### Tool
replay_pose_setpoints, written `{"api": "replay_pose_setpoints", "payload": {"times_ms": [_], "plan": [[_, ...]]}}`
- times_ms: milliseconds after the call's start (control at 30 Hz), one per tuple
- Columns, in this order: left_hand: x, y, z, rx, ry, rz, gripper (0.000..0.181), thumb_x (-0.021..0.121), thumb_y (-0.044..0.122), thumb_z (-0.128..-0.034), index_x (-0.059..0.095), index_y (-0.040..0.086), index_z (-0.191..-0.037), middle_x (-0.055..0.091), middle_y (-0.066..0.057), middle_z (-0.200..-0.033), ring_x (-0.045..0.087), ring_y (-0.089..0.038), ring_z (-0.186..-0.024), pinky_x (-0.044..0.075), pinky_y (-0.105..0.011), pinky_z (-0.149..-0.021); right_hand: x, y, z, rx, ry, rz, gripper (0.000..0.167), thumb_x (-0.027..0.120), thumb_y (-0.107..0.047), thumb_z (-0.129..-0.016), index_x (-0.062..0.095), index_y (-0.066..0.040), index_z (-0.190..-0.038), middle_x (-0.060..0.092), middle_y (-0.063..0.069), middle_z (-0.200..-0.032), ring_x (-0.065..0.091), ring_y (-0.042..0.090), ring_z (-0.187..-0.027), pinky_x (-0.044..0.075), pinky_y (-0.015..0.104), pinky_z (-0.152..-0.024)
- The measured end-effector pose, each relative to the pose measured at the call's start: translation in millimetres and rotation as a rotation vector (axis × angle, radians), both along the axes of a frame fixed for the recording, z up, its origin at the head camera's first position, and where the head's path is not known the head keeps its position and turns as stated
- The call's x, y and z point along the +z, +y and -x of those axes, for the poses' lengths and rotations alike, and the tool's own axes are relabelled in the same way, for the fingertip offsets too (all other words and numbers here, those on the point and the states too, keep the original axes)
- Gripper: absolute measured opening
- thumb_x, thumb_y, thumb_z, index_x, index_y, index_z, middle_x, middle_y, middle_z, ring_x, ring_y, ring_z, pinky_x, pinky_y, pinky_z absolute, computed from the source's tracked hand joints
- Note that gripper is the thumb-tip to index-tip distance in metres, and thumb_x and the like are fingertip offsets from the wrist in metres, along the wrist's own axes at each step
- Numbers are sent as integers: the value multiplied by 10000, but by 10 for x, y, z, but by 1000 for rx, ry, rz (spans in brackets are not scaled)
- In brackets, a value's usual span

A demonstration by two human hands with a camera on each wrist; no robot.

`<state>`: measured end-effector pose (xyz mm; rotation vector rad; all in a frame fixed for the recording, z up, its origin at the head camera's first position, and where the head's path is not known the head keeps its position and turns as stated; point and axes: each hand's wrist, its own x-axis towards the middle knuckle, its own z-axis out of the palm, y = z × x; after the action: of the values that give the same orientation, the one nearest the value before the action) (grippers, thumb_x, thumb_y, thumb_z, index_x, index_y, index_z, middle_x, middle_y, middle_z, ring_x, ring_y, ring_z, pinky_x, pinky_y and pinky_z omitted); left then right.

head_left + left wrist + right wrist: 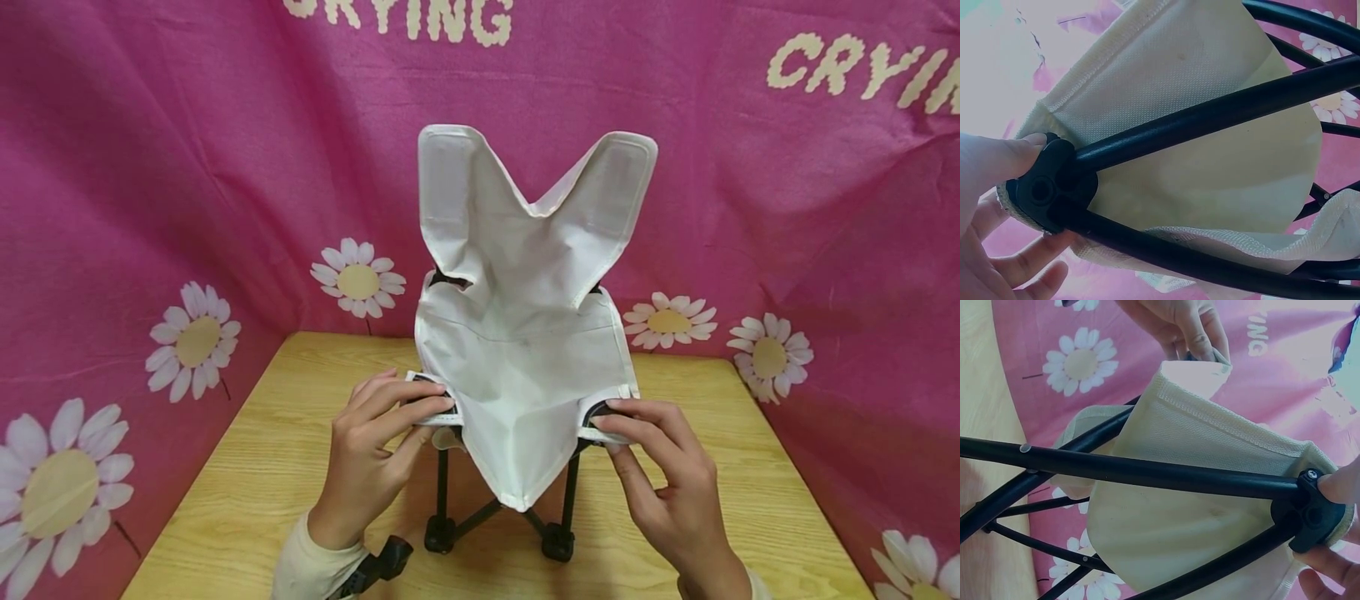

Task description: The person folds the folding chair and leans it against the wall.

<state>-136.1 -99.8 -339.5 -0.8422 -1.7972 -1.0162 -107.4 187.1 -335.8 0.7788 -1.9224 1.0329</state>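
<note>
A small folding chair with a white fabric seat [517,375] and dark tube legs [442,483] stands unfolded in the head view. My left hand [382,433] grips the seat's front left corner, fingers on top of a black patch. At the front right corner, my right hand [667,475] holds the fabric in the same way. In the left wrist view, a black plastic joint [1054,184] sits under the corner, with the thumb against it. The right wrist view shows the matching black joint [1310,509] between thumb and fingers. The white backrest [532,242] rises behind, its two top corners upright.
The chair stands on a light wooden table [240,492]. Pink cloth [225,125] with daisies and lettering hangs at the back and both sides. A black strap with a mount [382,562] is on my left wrist.
</note>
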Motion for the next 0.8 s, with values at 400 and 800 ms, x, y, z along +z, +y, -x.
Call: {"api": "replay_pose_setpoints", "payload": {"times_ms": [400, 800], "plan": [[20, 15, -1, 3, -6, -10, 282, 759, -56, -721, 775, 102, -955, 710, -39, -1002, 622, -258, -945, 405, -428, -976, 107, -81, -44, 30, -1, 13, 146, 614, -95, -942, 711, 0, -994, 602, 215, -1044, 584, 189, -1013, 442, 149, -915], [43, 17, -2, 8, -34, -5, 303, 754, -75, -724, 775, 104, -968, 712, -38, -1002, 622, -239, -946, 415, -447, -969, 104, -95, -12, 49, 5, 14, 169, 609, -132, -950, 712, -3, -993, 598, 212, -1037, 576, 197, -1005, 440, 153, -913]]}}
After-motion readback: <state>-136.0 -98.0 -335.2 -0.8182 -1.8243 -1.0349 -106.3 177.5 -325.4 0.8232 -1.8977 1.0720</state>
